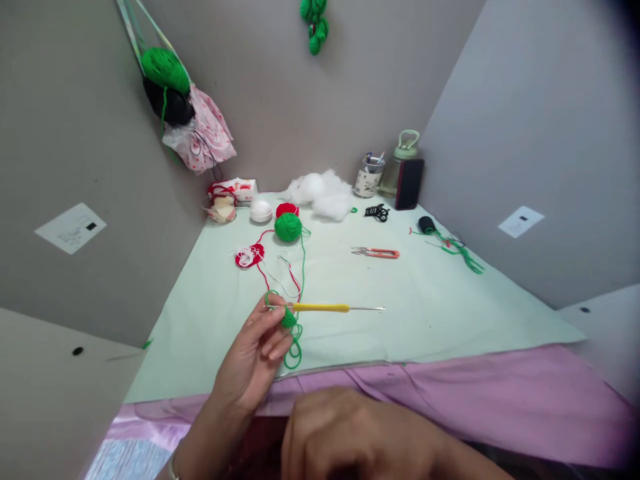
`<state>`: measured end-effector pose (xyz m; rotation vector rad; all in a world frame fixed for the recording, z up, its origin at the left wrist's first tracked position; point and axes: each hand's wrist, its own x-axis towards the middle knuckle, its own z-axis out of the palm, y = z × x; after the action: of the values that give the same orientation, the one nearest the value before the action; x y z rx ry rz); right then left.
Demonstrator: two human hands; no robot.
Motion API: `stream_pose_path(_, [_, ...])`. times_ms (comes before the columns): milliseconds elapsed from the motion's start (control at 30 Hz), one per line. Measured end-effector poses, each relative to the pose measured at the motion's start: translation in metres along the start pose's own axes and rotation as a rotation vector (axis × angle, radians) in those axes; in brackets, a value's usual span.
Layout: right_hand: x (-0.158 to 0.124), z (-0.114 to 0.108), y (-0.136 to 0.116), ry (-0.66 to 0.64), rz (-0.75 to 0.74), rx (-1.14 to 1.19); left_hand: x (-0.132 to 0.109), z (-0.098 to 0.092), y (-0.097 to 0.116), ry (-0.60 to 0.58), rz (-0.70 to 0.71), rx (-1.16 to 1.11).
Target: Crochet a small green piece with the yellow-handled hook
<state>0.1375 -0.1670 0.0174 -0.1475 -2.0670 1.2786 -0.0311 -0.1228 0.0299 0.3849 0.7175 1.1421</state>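
In the head view my left hand (263, 333) pinches a small green crochet piece (289, 319) at the table's near side. A crochet hook with a yellow handle (321, 307) lies across it, held by the same fingers and pointing right. Loose green yarn (293, 357) hangs in loops below the piece, and a strand runs back to a green yarn ball (288, 227). Nearer to me, my right hand (350, 433) is curled and slightly blurred, away from the crochet piece. Its fingertips are hidden, as is anything within them.
Orange thread snips (376, 253) lie right of centre. A red bundle with white yarn (249, 256) sits left. White stuffing (325, 193), a pen tin (369, 179), a bottle (404, 167) and a phone (410, 184) stand at the back. Green yarn scraps (463, 252) lie far right.
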Motion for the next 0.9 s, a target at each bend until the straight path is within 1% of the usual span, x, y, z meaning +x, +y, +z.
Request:
stream_pose_path(33, [-0.001, -0.004, -0.001, 0.058, 0.072, 0.017, -0.001, 0.001, 0.001, -0.006, 0.001, 0.006])
stream_pose_path(67, [-0.002, -0.008, -0.002, 0.142, 0.161, 0.023, -0.003, 0.001, 0.001, -0.012, 0.001, 0.015])
stream_pose_path(133, [-0.005, -0.014, 0.000, 0.358, 0.316, 0.015, -0.006, 0.003, 0.001, -0.025, 0.003, 0.047])
stream_pose_path(167, [-0.007, -0.017, 0.003, 0.463, 0.349, 0.022, -0.007, 0.004, 0.000, -0.036, 0.008, 0.074])
stream_pose_path(233, [-0.009, -0.021, 0.010, 0.625, 0.339, 0.080, -0.008, 0.007, -0.005, -0.064, 0.026, 0.140])
stream_pose_path(300, [-0.009, -0.024, 0.016, 0.710, 0.296, 0.102, -0.009, 0.009, -0.011, -0.088, 0.056, 0.200])
stream_pose_path(333, [-0.008, -0.025, 0.018, 0.744, 0.281, 0.077, -0.009, 0.010, -0.014, -0.094, 0.071, 0.226])
stream_pose_path(433, [-0.003, -0.027, 0.021, 0.839, 0.223, -0.033, -0.007, 0.011, -0.020, -0.090, 0.107, 0.285])
stream_pose_path(533, [0.000, -0.027, 0.023, 0.917, 0.176, -0.058, -0.004, 0.009, -0.023, -0.085, 0.123, 0.322])
stream_pose_path(700, [0.000, -0.026, 0.030, 0.968, 0.179, 0.053, -0.002, 0.003, -0.023, -0.078, 0.147, 0.334])
stream_pose_path(767, [0.000, -0.025, 0.031, 0.971, 0.185, 0.030, -0.001, 0.002, -0.024, -0.071, 0.152, 0.331])
stream_pose_path(833, [0.000, -0.022, 0.030, 0.945, 0.167, -0.151, -0.002, 0.003, -0.026, -0.057, 0.170, 0.334])
stream_pose_path(900, [-0.003, -0.017, 0.031, 0.897, 0.117, -0.453, -0.002, 0.004, -0.028, -0.030, 0.186, 0.319])
